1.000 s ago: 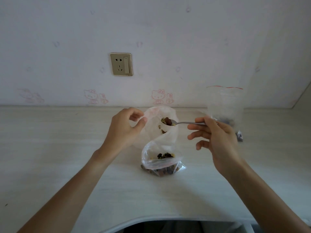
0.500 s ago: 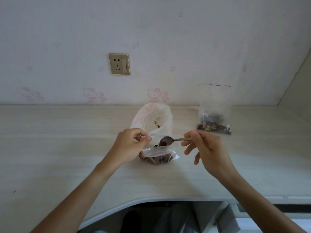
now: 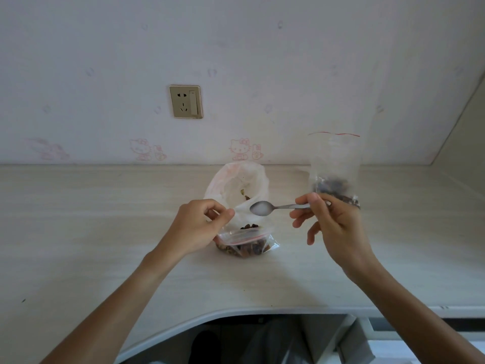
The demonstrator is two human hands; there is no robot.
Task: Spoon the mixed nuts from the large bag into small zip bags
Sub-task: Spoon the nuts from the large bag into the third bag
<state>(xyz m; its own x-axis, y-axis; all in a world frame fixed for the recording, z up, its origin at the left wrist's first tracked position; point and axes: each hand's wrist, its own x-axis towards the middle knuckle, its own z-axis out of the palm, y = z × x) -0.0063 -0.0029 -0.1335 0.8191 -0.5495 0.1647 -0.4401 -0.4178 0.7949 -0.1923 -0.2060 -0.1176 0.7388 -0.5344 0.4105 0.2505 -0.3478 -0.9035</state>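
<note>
Spoon [image 3: 262,207] empty above small zip bag [image 3: 245,241].

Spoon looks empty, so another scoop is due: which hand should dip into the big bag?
Probably the right hand: it already holds the spoon near the large bag, while the left hand pinches the small zip bag open.

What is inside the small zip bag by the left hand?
Dark mixed nuts fill the bottom of the zip bag, a few showing at its open mouth. The left hand pinches the rim, covering the bag's left edge.
</note>
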